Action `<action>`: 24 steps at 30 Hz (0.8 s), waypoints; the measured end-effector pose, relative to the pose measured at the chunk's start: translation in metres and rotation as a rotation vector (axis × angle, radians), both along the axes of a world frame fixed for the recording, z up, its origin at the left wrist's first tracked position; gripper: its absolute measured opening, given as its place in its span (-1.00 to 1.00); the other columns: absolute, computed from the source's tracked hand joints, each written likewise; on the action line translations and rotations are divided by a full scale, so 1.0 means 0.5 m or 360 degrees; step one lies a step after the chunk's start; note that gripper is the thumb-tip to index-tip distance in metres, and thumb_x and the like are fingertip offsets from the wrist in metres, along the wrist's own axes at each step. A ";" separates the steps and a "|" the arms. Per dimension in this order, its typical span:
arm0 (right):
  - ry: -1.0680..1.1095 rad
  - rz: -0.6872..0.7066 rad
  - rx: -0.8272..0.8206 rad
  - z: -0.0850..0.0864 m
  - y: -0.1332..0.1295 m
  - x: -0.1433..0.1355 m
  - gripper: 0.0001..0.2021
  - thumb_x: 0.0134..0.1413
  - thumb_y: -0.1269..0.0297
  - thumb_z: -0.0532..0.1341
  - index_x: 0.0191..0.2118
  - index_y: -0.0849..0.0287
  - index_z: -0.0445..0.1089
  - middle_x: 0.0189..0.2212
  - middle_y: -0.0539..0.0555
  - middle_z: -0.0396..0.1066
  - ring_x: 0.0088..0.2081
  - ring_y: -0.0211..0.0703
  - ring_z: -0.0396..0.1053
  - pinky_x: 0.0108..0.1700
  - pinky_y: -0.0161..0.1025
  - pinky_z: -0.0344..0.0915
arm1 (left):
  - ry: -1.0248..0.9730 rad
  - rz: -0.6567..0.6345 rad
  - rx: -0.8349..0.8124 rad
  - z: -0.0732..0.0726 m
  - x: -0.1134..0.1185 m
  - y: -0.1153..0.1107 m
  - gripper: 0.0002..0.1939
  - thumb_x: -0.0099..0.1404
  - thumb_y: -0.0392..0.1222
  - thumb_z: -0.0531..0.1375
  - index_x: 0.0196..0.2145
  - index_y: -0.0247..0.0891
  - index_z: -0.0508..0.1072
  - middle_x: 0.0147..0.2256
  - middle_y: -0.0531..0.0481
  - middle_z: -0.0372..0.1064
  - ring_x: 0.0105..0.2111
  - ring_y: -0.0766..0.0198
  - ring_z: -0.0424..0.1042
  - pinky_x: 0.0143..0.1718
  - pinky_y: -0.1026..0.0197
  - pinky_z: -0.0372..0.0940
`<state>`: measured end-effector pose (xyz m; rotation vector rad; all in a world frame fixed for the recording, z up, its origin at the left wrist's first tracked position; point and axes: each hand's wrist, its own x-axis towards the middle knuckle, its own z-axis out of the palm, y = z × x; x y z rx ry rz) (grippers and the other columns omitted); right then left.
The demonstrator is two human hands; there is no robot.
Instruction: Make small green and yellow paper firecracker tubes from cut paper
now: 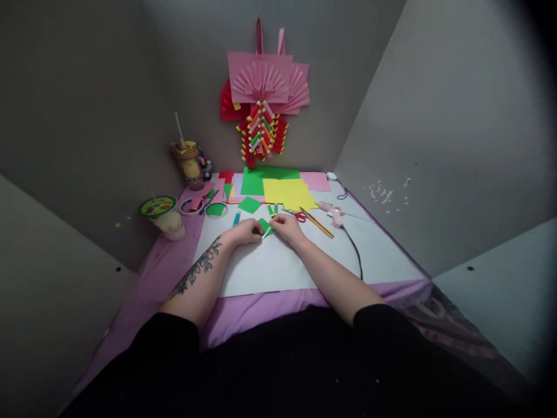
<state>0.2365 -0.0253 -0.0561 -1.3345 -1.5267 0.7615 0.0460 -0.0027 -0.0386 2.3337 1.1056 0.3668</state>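
Note:
A small green paper piece (264, 225) with a white edge lies between my two hands over the white sheet. My left hand (249, 231) has its fingers curled round the left side of that piece. On the other side, my right hand (286, 228) pinches its right edge. Just beyond the hands are small green rolls with yellow ends (272, 209) and a green paper square (249, 205). A blue pen-like tool (236, 219) lies by my left hand. Red-handled scissors (300, 216) and a yellow-orange pencil or cutter (321, 225) rest right of my right hand.
Yellow paper (288, 193) and green paper (255, 182) lie at the back. A pink glue gun (336, 218) with a black cord is at right. Tape rolls (216, 210), a lidded cup (167, 220) and a brown cup (190, 168) stand left. Paper decorations (261, 87) hang on the wall.

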 end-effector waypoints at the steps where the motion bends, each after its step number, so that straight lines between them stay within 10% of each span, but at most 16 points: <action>1: -0.0076 -0.0021 0.0004 0.000 0.000 0.002 -0.83 -0.16 0.19 0.20 -0.52 0.20 0.41 -0.56 -0.04 0.39 -0.44 -0.24 0.30 -0.33 -0.33 0.19 | -0.0001 -0.0003 -0.0003 -0.001 0.000 0.000 -0.76 -0.03 -0.25 0.19 -0.35 -0.28 0.55 -0.36 -0.01 0.48 -0.36 0.21 0.41 -0.32 0.27 0.25; 24: -0.0840 -0.0149 -0.0051 0.003 -0.007 0.005 -0.91 -0.07 0.30 0.20 -0.52 0.12 0.41 -0.48 0.00 0.44 -0.40 -0.20 0.31 -0.41 -0.32 0.08 | -0.0029 -0.0091 0.0023 0.003 0.001 -0.001 -0.77 -0.02 -0.29 0.16 -0.35 -0.29 0.52 -0.38 0.00 0.45 -0.38 0.25 0.37 -0.33 0.28 0.24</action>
